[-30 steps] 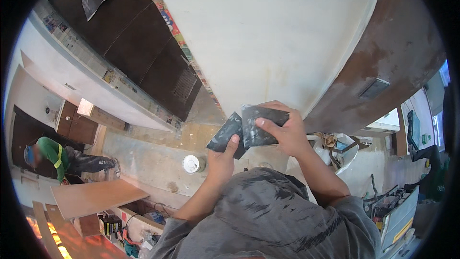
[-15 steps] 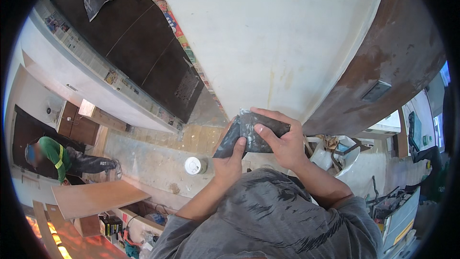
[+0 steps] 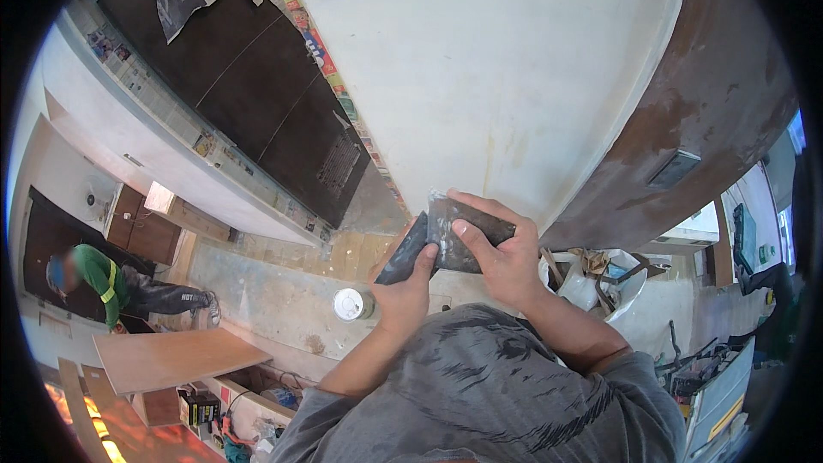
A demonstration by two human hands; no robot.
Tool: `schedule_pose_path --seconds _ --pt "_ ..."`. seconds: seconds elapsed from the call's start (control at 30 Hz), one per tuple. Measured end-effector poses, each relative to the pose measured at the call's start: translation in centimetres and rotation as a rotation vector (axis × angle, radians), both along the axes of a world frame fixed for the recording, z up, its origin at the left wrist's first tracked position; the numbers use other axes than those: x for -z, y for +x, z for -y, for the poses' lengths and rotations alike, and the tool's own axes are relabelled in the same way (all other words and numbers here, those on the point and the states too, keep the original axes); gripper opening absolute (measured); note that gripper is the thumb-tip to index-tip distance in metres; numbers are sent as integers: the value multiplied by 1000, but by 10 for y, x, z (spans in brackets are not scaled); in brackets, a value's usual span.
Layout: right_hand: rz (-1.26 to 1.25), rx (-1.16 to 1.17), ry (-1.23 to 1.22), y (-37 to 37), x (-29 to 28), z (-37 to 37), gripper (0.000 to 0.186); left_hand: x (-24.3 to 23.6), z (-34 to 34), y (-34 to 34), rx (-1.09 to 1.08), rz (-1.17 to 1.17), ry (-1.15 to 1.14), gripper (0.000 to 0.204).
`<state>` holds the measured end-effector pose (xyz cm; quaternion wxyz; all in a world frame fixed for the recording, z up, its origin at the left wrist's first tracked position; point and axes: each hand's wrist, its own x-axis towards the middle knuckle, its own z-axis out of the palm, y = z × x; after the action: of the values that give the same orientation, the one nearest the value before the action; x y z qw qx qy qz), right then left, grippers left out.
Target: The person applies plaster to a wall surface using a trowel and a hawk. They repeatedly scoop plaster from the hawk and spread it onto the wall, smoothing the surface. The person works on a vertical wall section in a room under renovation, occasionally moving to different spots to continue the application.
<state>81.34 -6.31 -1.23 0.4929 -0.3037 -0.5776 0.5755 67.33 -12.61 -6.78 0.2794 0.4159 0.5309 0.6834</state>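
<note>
Watching from my end, up and right of the white-lidded can (image 3: 352, 304): the left plate (image 3: 401, 255) is flat, dark and bluish-grey, and the right plate (image 3: 442, 242) is dark too, going brownish at the outer edge, with chalky white smears. Left hand (image 3: 405, 298) pinches the first, thumb on its face, fingers behind it hidden. Right hand (image 3: 512, 264) pinches the other, thumb flat on it. They meet or overlap, can't tell which.

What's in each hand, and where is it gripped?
Left hand: a dark flat plate, by its lower right. Right hand: a second dark plate, by its right side.
</note>
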Motion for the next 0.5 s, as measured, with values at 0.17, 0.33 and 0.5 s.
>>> schedule_pose_path --seconds 0.17,0.33,0.5 --pt "124 -184 191 4 2 -18 33 -2 2 -30 258 -121 -168 45" --pt "5 -46 19 -14 7 -6 33 4 -1 -17 43 -8 63 35" --pt "22 -55 -8 -18 13 -6 31 9 1 -31 191 -44 -76 33"
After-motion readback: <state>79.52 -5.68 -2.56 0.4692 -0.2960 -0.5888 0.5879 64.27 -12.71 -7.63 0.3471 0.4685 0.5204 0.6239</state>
